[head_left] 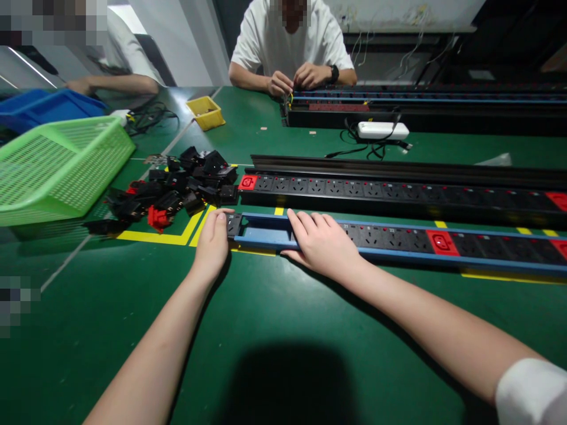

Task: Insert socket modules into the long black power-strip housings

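Observation:
A long blue power strip (266, 234) lies across the table in front of me, with black sockets and red sockets set in its channel. My left hand (213, 239) is closed around the strip's left end, thumb on top, beside a black socket (234, 224). To the right of that socket a stretch of blue channel lies bare. My right hand (321, 242) grips the strip past this gap, fingers over the far rim and thumb at the near side; it covers part of the sockets. A red socket (442, 242) sits further right along the strip.
Behind lies a black power strip (336, 200). Loose black sockets (177, 183) and a few red ones are heaped at left, near a green basket (88, 153), blue bins (57, 109) and a yellow bin (207, 113). A co-worker's hands (295, 81) handle wires across the table.

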Tool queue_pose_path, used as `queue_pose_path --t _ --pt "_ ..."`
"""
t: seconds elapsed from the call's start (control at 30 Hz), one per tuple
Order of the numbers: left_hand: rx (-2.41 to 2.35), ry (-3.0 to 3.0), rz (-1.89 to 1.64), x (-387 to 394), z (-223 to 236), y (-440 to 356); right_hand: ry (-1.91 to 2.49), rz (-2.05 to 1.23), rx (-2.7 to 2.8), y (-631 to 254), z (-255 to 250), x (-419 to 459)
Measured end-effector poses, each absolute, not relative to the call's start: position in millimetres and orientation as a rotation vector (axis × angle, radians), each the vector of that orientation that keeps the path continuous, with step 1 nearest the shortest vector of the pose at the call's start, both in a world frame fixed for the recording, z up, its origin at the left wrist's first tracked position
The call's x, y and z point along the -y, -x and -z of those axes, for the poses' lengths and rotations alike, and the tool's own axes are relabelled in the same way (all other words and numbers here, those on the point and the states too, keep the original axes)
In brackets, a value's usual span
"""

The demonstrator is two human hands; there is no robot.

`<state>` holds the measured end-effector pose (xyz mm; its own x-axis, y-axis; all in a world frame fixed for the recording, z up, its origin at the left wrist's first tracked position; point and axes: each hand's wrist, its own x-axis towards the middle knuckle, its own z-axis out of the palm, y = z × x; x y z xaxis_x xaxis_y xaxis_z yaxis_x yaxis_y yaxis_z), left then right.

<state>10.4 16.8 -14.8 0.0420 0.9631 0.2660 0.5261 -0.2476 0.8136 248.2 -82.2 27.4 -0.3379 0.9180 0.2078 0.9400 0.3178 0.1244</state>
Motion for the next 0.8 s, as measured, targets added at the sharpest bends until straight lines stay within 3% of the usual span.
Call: queue_pose_path --t 0.8 --pt "-1.473 -1.577 -1.056 -17.6 7.4 -13.9 1.746 0.343 2.468 -247.7 -27.7 83.0"
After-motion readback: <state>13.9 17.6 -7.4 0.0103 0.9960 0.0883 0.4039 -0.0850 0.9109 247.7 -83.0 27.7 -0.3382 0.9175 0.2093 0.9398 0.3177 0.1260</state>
